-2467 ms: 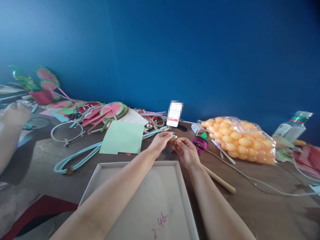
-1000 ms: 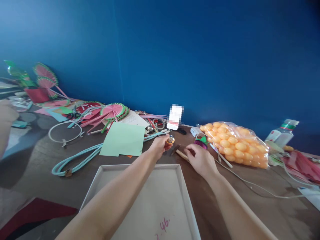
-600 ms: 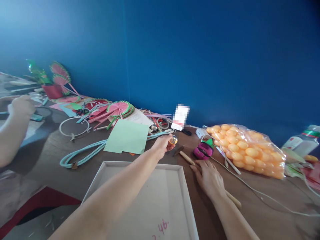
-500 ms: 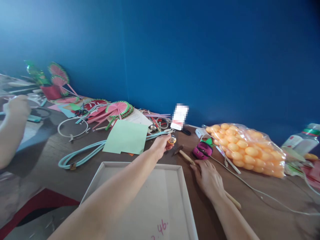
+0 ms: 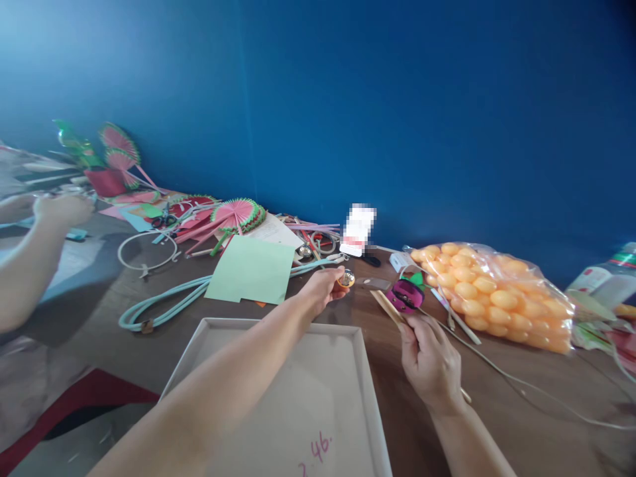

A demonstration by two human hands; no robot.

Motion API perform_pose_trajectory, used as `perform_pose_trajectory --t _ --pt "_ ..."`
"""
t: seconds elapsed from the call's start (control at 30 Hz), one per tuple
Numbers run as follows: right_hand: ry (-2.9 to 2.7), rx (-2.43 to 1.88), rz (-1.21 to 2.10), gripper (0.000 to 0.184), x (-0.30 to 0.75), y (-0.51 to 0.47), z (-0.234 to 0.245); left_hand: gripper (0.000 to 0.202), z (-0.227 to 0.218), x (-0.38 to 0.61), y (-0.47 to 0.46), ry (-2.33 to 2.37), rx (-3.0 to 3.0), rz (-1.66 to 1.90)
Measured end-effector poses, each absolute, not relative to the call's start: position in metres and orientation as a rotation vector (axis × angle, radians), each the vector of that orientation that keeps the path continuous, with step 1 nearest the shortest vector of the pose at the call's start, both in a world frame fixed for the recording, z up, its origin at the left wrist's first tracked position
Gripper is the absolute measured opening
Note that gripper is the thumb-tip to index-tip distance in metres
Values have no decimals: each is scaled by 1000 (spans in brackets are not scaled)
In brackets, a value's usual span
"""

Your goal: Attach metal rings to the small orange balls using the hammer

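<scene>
My left hand [image 5: 322, 290] reaches across a shallow white box [image 5: 282, 384] and pinches a small round thing [image 5: 346, 278] with a yellow rim and a shiny middle. Its exact kind I cannot make out. My right hand [image 5: 431, 358] is closed round the wooden handle of a hammer [image 5: 388, 307]; the head end is smeared by motion. The handle's rear end shows behind the hand. Just beyond the right fingers sits a purple fruit-shaped item [image 5: 406, 296] with a green leaf top.
A clear bag of orange balls [image 5: 497, 295] lies at right, with a white cable [image 5: 501, 374] before it. Green paper [image 5: 251, 270], light blue tubing [image 5: 163, 310], paper fans [image 5: 238, 215] and a phone [image 5: 358, 230] lie beyond the box. At far left another person's hand [image 5: 64, 211] works.
My right hand has closed round the hammer and lifted its head end off the table. The left hand keeps its pinch nearly in place. The other person's hand has shifted right.
</scene>
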State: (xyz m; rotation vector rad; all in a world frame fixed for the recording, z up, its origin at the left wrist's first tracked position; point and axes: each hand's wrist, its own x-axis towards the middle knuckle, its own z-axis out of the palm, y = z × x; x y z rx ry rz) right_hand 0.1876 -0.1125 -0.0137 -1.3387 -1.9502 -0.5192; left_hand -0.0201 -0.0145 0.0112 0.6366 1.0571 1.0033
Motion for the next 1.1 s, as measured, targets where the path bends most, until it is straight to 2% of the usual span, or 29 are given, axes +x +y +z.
perform_pose_trajectory --t 0.27,1.1 --pt "-1961 -1364 -505 16 187 -112 -14 18 11 -21 -20 942 704 987" --pt "-1884 -1300 -465 17 188 -116 -8 31 14 -20 -19 890 698 901"
